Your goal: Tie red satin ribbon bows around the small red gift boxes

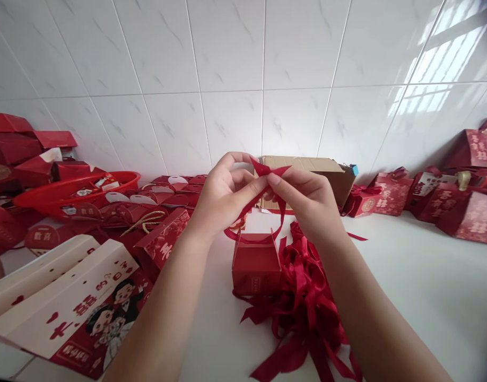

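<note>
Between my two raised hands is a red ribbon (pixel 283 212), its two ends crossed and sticking up above my fingers. My left hand (pixel 231 193) pinches it from the left, thumb against fingers. From the right, my right hand (pixel 307 199) pinches the same ribbon, its thumb tip touching the left thumb. The ribbon's loop hangs down to the top of a small red gift box (pixel 256 268) standing on the table below. A heap of loose red ribbons (pixel 303 286) lies right beside that box.
White and red printed cards (pixel 88 307) lie at the left. Behind them are a red plastic basin (pixel 44 196) and many red boxes. A cardboard box (pixel 303 164) stands against the tiled wall. Finished-looking red gift boxes (pixel 392 193) line the right side of the white table (pixel 426 276).
</note>
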A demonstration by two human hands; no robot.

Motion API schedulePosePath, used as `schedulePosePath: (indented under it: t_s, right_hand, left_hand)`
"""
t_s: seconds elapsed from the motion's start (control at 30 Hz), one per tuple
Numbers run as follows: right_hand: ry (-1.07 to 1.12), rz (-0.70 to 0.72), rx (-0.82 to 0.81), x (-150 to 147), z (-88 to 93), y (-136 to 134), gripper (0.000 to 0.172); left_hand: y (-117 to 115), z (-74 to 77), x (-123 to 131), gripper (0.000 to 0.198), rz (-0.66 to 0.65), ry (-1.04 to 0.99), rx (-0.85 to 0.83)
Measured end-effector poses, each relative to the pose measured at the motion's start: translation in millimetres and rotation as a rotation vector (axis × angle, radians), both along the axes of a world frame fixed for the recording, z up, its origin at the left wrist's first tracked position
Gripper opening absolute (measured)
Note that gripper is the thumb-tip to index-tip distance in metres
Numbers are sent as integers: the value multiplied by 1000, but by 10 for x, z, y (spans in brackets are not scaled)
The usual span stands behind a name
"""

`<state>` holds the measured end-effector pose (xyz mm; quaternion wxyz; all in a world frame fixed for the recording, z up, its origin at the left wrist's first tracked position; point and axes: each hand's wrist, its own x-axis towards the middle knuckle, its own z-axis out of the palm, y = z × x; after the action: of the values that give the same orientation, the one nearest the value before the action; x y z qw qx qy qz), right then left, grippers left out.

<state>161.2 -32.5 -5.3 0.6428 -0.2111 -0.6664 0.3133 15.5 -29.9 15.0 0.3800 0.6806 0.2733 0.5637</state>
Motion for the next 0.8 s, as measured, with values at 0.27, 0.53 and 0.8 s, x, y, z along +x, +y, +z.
schedulePosePath:
  t_s: [0.27,0.53,0.8]
  right_hand:
    - [-204,-100,255,81,-57,124,13]
    - [-412,-421,587,115,-104,204,27]
    - [-232,-493,375,92,-144,207,19]
  left_hand:
    - [93,39,-112,10,-96,-134,-223]
    - [88,42,-128,9,-123,-131,-268]
    - [86,20,-90,20,272,95,171]
